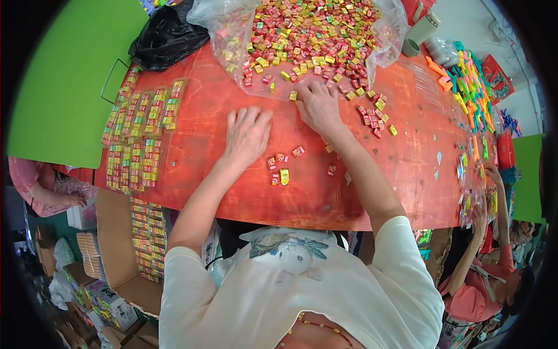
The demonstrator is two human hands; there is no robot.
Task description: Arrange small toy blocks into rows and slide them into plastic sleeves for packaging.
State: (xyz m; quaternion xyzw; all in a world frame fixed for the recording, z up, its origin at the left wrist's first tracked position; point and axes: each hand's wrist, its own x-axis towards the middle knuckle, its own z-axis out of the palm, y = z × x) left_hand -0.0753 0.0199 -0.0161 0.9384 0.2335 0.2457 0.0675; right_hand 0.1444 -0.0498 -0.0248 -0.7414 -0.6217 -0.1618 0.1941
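Observation:
My left hand (247, 135) rests low over the red table (203, 157), its fingers curled down; what lies under them, if anything, is hidden. Forward and to its right, my right hand (321, 107) reaches to the edge of a large pile of small red and yellow boxes (314, 35). Its fingers are bent but apart, and the index fingertip is beside a yellow box (293, 95). Between my forearms lie several loose boxes, among them a yellow one (284, 177). Another loose cluster (372, 118) lies right of my right hand.
A clear plastic bag (226, 43) spreads under the pile, with a black bag (165, 38) beside it. Filled strips of boxes (142, 110) lie at left; more sit in a cardboard box (116, 244). Colourful plastic pieces (474, 87) are at right. People sit at both sides.

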